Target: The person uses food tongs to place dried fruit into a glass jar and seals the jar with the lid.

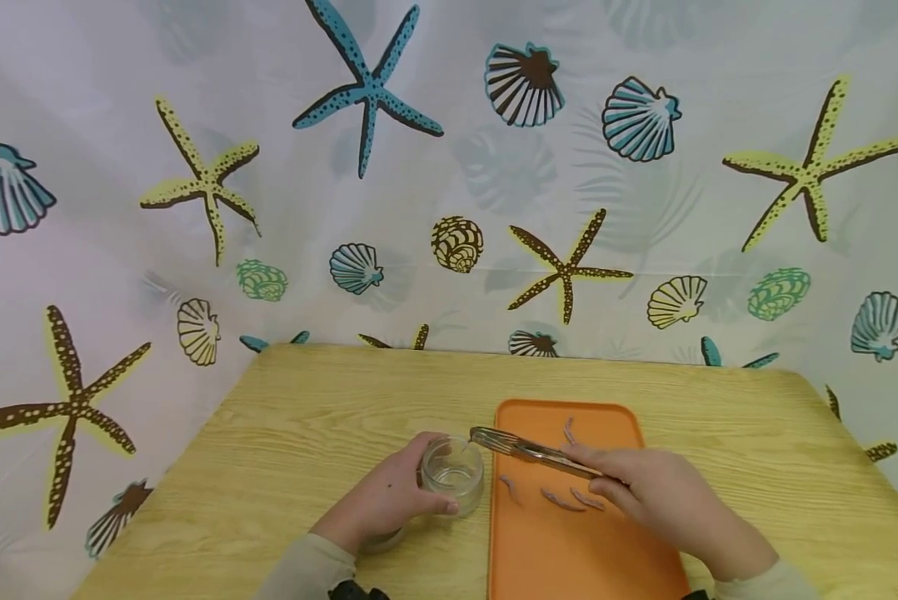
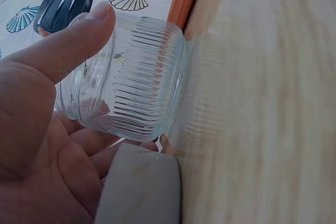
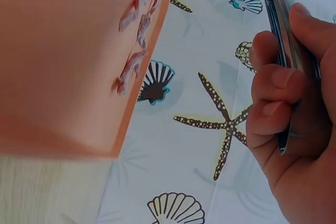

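My left hand (image 1: 389, 496) holds a clear ribbed glass jar (image 1: 460, 493), thumb on its near side and fingers round the far side. The jar stands upright on the wooden table, left of an orange tray (image 1: 569, 562). In my right hand (image 1: 662, 500) are metal tongs (image 1: 535, 452), their slotted tips over the jar's rim. A thin pale sliver shows just below the tips; I cannot tell whether the tongs pinch it. Several thin, wrinkled pinkish pieces (image 3: 130, 72) lie on the tray. The slotted tongs head (image 2: 63, 3) appears beyond the jar in the left wrist view.
A round pale object (image 1: 383, 542) sits by my left wrist, partly hidden by it; its smooth grey-white side (image 2: 139, 187) shows in the left wrist view. The wooden table (image 1: 329, 400) runs back to a curtain (image 1: 449, 167) printed with shells and starfish.
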{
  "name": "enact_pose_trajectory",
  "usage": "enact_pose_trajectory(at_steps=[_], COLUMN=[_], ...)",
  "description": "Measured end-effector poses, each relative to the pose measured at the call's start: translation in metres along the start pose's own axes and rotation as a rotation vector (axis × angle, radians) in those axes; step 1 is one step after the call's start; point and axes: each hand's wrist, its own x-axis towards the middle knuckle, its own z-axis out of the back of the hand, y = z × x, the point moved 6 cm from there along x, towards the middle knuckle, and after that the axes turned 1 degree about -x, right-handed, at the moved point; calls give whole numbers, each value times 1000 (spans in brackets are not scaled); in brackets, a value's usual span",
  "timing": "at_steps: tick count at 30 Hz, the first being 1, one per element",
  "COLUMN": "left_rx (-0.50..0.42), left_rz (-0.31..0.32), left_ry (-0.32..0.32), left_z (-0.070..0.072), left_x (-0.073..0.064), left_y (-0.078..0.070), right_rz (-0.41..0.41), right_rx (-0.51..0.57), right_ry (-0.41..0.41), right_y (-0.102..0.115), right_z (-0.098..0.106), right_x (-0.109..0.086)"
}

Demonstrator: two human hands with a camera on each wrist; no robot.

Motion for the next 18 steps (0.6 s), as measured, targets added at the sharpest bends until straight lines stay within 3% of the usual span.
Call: enact_pose_trajectory(at_steps=[9,18], left_rx=[6,16], left_rz=[-4,-7], left_ry=[1,-4], left_z=[0,0], left_x=[0,0], left_y=[1,1], right_rz=[14,-10], right_rx=[-13,-5], right_ry=[4,10], right_y=[7,8], right_z=[-12,-11], right_x=[2,1])
